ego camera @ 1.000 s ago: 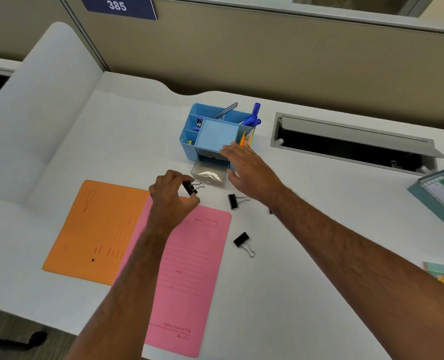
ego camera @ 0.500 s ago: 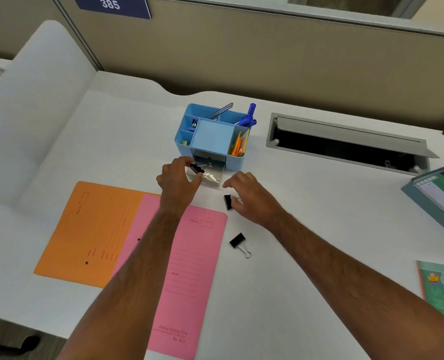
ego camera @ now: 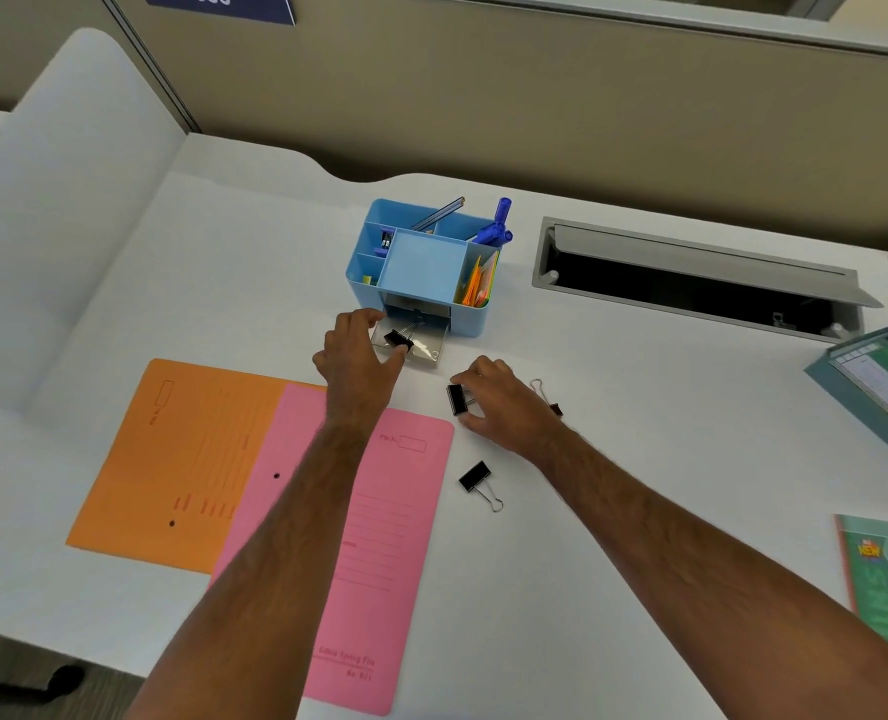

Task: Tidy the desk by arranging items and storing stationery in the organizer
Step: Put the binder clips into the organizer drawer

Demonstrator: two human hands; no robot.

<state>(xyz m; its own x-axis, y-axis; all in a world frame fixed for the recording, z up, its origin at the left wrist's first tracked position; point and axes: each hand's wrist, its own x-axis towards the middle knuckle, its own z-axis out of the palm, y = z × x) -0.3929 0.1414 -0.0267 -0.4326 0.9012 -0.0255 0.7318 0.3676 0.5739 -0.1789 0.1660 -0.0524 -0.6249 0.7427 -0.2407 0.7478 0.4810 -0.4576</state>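
The left hand [ego camera: 359, 356] now pinches a black binder clip [ego camera: 399, 339] over the blue organizer's clear drawer [ego camera: 426, 350], nearer than before. The right hand's [ego camera: 504, 402] fingers have closed around a second black clip [ego camera: 457, 399] on the white desk [ego camera: 275, 262].

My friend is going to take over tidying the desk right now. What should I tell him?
Left hand: pinching a black binder clip over the clear pulled-out drawer of the light blue plastic organizer.
Right hand: fingers closing round a second black clip on the white desk.
Done: pens already in the organizer.
Left: drop both clips in, add the third clip and the one by the right wrist, shut the drawer.
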